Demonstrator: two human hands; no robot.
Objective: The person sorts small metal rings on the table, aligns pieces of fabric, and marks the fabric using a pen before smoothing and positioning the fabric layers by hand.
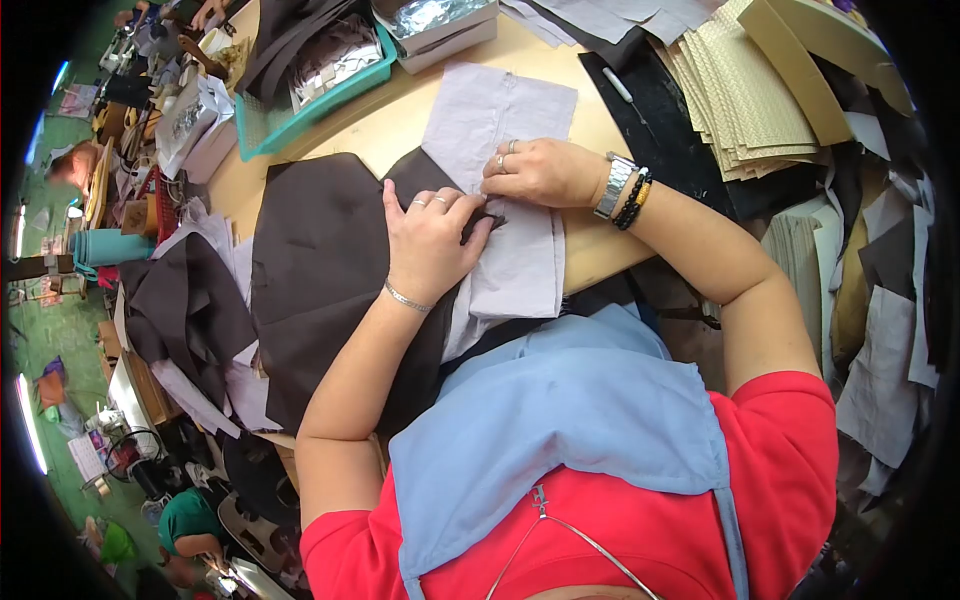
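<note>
My left hand lies on a large dark brown fabric piece, its thumb and forefinger pinched together at the fabric's right edge while the little finger sticks out. Beside it, my right hand, with rings and a watch at the wrist, has its fingertips pressed together almost touching the left ones. What the right fingertips pinch is too small to make out. Under both hands lies a pale lilac-grey fabric piece, reaching up the table past the right hand. A dark corner of fabric pokes out just below the right fingertips.
A teal basket with pale scraps stands at the table's far side beside a white box. A white-handled pointed tool lies on a black surface, left of stacked yellowish sheets. More fabric hangs at left.
</note>
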